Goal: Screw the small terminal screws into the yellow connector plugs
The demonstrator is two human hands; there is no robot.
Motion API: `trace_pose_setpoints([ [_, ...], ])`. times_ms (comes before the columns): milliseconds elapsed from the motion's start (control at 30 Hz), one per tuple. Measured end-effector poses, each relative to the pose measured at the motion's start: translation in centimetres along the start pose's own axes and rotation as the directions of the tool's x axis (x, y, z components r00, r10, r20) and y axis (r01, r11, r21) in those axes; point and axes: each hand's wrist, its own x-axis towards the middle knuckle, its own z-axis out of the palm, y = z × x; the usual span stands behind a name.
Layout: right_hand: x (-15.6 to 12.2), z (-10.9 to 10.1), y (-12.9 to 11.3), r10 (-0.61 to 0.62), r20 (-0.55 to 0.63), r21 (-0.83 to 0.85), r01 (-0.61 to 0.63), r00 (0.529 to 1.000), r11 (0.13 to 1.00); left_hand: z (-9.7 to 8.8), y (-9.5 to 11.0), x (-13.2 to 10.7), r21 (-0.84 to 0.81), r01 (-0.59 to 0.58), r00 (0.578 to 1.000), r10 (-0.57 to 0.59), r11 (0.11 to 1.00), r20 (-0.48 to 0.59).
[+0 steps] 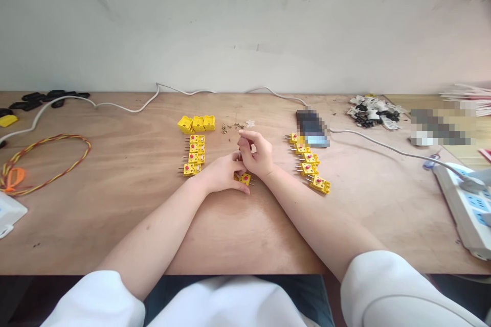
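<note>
Seen from the person's own viewpoint, two bare hands meet at the middle of a plywood desk. The right hand is nearly closed, its fingertips pinching a thin metal pin upright. The left hand is curled beside it, fingers bent inward, and its fingertips reach a yellow miniature thermocouple plug lying on the desk beneath the hands; whether that hand grips the plug cannot be told. Just left of the hands, four matching plugs form a column, and five more form a slanted column to the right. Each has two metal prongs and a red dot, and any print on them is too small to read. Beyond the hands lie three yellow plug housings, a scatter of tiny brass screws and a small white piece. A pixelated phone sits to the right, with a heap of black and white scraps farther along. At the left lies a coil of twisted red and yellow wire. A white power strip sits at the right edge, its lettering unreadable.
</note>
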Motion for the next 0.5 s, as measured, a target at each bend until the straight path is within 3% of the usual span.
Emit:
trace_pose_setpoints([
  [233,0.16,0.04,-0.61,0.042,0.057,-0.022,-0.040,0.998,0.999,1.04,-1.01,0.22,0.014,-0.020,0.999,0.021,1.000,-0.039],
  [500,-0.17,0.17,0.19,0.091,0.046,0.005,-0.091,0.995,0.996,0.76,-0.80,-0.13,-0.009,-0.042,0.994,0.041,0.999,-0.097],
])
